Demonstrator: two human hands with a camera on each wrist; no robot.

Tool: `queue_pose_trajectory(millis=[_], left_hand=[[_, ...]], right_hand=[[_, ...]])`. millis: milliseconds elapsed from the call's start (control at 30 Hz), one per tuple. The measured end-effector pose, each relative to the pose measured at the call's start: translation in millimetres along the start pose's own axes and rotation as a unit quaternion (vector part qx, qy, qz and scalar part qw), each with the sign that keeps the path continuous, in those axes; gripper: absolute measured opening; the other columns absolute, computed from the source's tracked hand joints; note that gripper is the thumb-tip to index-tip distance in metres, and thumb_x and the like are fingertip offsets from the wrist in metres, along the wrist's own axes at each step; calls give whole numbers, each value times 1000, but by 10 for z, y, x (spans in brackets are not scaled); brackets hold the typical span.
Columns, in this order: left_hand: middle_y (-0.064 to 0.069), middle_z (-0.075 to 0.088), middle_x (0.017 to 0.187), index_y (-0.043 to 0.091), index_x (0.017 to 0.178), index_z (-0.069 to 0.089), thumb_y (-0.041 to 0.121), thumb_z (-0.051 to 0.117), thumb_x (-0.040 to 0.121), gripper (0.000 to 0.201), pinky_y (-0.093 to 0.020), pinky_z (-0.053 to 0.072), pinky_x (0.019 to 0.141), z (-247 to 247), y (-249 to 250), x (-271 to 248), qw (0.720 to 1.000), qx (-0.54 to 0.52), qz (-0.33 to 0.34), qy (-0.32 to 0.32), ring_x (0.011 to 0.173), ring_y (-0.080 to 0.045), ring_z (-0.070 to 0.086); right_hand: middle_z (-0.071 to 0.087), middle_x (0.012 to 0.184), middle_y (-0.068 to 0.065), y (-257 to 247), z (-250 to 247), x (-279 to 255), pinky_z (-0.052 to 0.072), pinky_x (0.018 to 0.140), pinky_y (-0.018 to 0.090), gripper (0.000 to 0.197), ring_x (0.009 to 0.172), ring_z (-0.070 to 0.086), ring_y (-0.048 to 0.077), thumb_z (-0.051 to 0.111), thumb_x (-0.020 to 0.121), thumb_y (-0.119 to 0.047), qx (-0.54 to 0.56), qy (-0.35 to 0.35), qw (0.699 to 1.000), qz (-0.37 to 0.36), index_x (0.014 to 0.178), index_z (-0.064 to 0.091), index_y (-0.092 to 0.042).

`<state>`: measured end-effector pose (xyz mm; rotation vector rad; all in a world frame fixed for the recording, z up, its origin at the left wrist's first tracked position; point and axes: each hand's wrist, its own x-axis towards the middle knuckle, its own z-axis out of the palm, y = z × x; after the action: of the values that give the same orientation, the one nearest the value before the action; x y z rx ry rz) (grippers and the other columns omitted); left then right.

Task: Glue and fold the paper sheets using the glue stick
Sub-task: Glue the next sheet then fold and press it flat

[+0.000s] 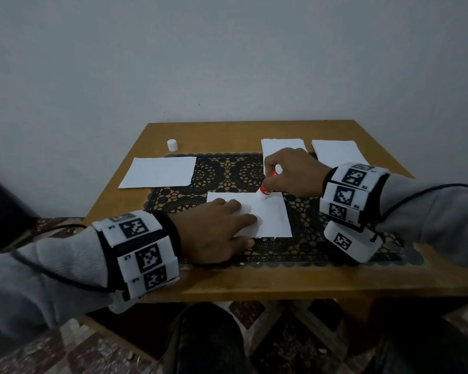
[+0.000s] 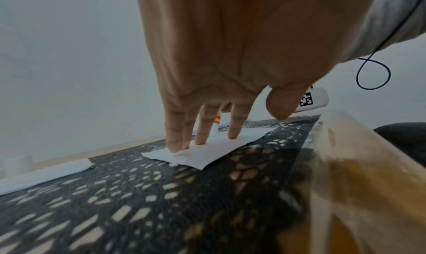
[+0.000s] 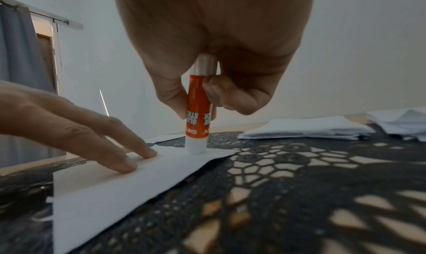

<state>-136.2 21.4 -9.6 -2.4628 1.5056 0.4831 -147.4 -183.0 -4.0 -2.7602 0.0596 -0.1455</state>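
Observation:
A white paper sheet (image 1: 270,217) (image 2: 207,152) (image 3: 138,181) lies on the black lace mat (image 1: 227,171) at the table's middle. My left hand (image 1: 214,225) (image 2: 202,134) lies flat with straight fingers (image 3: 129,155) pressing the sheet's left part down. My right hand (image 1: 289,174) (image 3: 202,93) grips an orange and white glue stick (image 1: 268,184) (image 3: 198,112) (image 2: 216,124), held upright with its tip touching the sheet's far edge.
The glue stick's white cap (image 1: 172,144) stands at the table's far left. Another sheet (image 1: 160,171) lies left of the mat. Two paper stacks (image 1: 281,149) (image 1: 338,153) (image 3: 306,128) sit at the far right. The wooden table (image 1: 254,282) backs onto a wall.

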Motion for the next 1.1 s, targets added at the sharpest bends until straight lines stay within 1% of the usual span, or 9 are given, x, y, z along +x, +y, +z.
queue_pose_trajectory(millis=[133, 267, 333, 467, 533, 667, 833, 1000, 1100], left_hand=[[-7, 30, 145, 33, 149, 22, 54, 25, 98, 56, -45, 36, 106, -40, -54, 113, 999, 23, -2, 23, 129, -26, 32], [-7, 31, 138, 35, 150, 19, 49, 29, 99, 53, -42, 35, 106, -86, -87, 228, 998, 44, 6, 34, 127, -28, 30], [-7, 31, 136, 37, 150, 16, 47, 31, 100, 54, -40, 36, 105, -96, -96, 284, 998, 57, 7, 39, 125, -28, 31], [-8, 29, 137, 41, 150, 9, 50, 36, 98, 60, -42, 37, 103, -128, -111, 395, 996, 82, 7, 30, 124, -29, 30], [-9, 29, 139, 41, 150, 9, 51, 38, 97, 62, -43, 37, 104, -150, -127, 427, 996, 87, 10, 20, 126, -30, 30], [-9, 29, 139, 39, 151, 10, 52, 40, 96, 64, -42, 36, 104, -140, -151, 445, 996, 88, 12, 19, 125, -30, 31], [-10, 31, 135, 37, 151, 10, 54, 40, 95, 66, -43, 36, 104, -128, -169, 459, 996, 89, 11, 21, 122, -31, 32], [-10, 31, 134, 37, 151, 10, 54, 40, 95, 66, -44, 35, 104, -120, -173, 460, 996, 87, 7, 22, 123, -30, 31], [-10, 31, 134, 36, 151, 10, 53, 40, 95, 66, -43, 35, 104, -112, -170, 464, 996, 81, 4, 23, 123, -30, 30]], right_hand=[[56, 85, -6, 125, -63, -32, 39, 65, 28, 18, 81, 54, 15, 69, 82, -30, -11, 0, 1000, 11, 76, 62, -14], [52, 79, -9, 242, -148, -105, 29, 61, 21, 20, 69, 45, 4, 70, 83, -31, -28, 1, 999, 23, 76, 62, -13], [50, 77, -10, 269, -185, -121, 26, 65, 21, 22, 66, 41, 1, 69, 84, -31, -37, 8, 999, 29, 79, 63, -10], [52, 77, -12, 257, -204, -112, 28, 62, 22, 22, 71, 43, 1, 68, 82, -34, -8, 62, 998, 26, 75, 63, -13], [53, 78, -13, 227, -160, -120, 28, 66, 24, 22, 73, 44, 3, 69, 81, -34, -5, 59, 998, 21, 73, 62, -15], [57, 83, -7, 177, -40, -135, 35, 67, 26, 19, 80, 53, 13, 69, 81, -31, -16, 45, 999, 9, 76, 62, -15], [64, 95, -3, 122, -19, -146, 49, 85, 35, 13, 88, 61, 17, 70, 80, -27, -4, 29, 1000, 4, 81, 68, -15], [59, 89, -6, 78, -31, -214, 52, 74, 33, 15, 83, 61, 16, 71, 79, -27, -18, 18, 1000, -12, 82, 70, -12], [62, 87, -4, 52, -25, -306, 52, 69, 33, 16, 77, 60, 15, 70, 79, -29, -17, 11, 1000, -21, 81, 68, -14]])
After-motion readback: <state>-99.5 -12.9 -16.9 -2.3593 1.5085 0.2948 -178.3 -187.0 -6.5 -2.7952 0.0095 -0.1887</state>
